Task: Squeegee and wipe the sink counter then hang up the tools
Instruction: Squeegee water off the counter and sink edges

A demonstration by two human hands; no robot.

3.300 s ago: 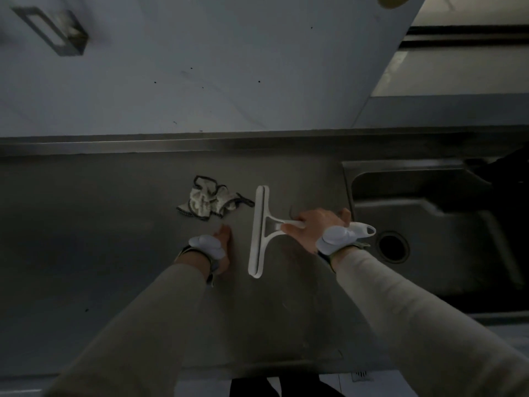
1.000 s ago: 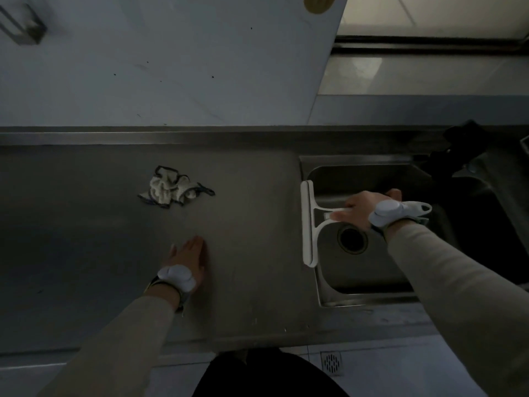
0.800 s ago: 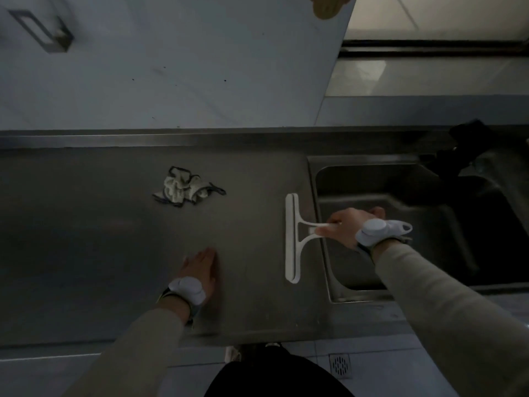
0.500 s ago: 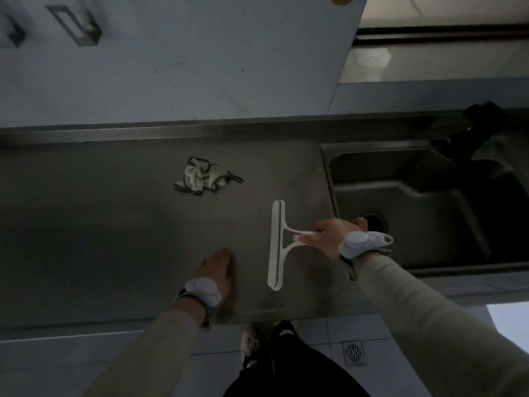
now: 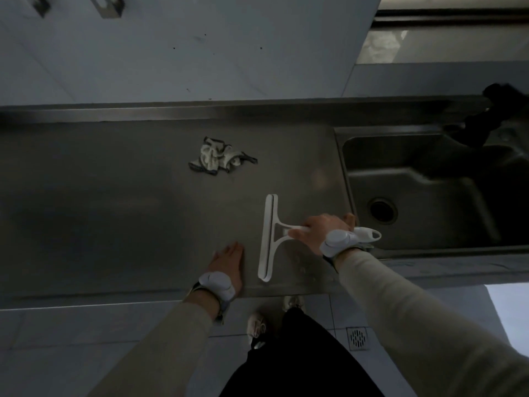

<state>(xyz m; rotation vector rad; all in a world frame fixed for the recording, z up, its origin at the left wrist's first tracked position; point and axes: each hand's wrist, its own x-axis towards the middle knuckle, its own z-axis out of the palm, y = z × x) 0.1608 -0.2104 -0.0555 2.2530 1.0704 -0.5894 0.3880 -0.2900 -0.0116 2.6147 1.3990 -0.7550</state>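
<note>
A steel counter [image 5: 120,213] runs along the wall, with the sink [image 5: 423,196] sunk into its right end. On it, just left of the sink, lies the white squeegee [image 5: 268,237], blade down; the right hand [image 5: 320,232] grips its handle. The left hand [image 5: 227,260] rests flat, fingers straight, beside the blade. A crumpled cloth [image 5: 219,157] lies farther back.

Sink [image 5: 423,196] at right of surface [image 5: 100,210]. Cloth [image 5: 219,158] toward rear. Squeegee [image 5: 269,236] near front edge, between left hand [image 5: 227,262] and right hand [image 5: 325,230].
</note>
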